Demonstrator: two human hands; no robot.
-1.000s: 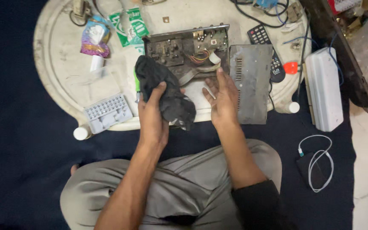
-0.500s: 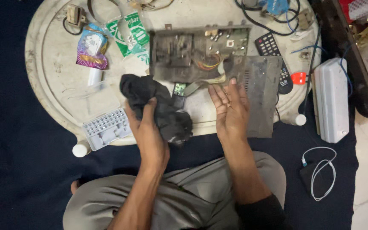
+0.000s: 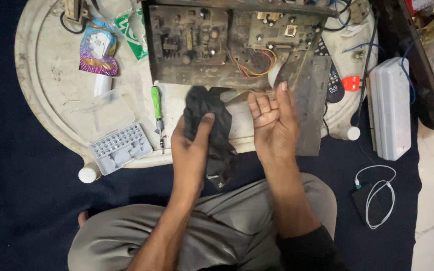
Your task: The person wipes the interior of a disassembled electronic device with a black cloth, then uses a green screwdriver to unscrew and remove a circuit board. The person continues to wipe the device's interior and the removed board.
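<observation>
My left hand [image 3: 189, 150] grips a crumpled black cloth [image 3: 212, 130] over the near edge of a round white low table [image 3: 46, 95]. My right hand [image 3: 273, 123] is held palm up just right of the cloth, fingers spread and nothing in it. Its fingertips reach toward an opened, dusty electronic chassis [image 3: 217, 42] with circuit boards and coloured wires. A dark metal cover plate [image 3: 310, 108] lies under and behind my right hand.
A green-handled screwdriver [image 3: 156, 110] and a grey bit-set case [image 3: 119, 148] lie left of my hands. A colourful packet [image 3: 96, 50], a black remote [image 3: 333, 85], a white box-shaped lamp [image 3: 390, 108] and a white cable [image 3: 377, 193] on a dark phone surround the table. My crossed legs [image 3: 227, 226] are below.
The view has moved closer over the table. My left hand brought the black cloth down toward the table's near edge. My right hand turned palm up beside it.
</observation>
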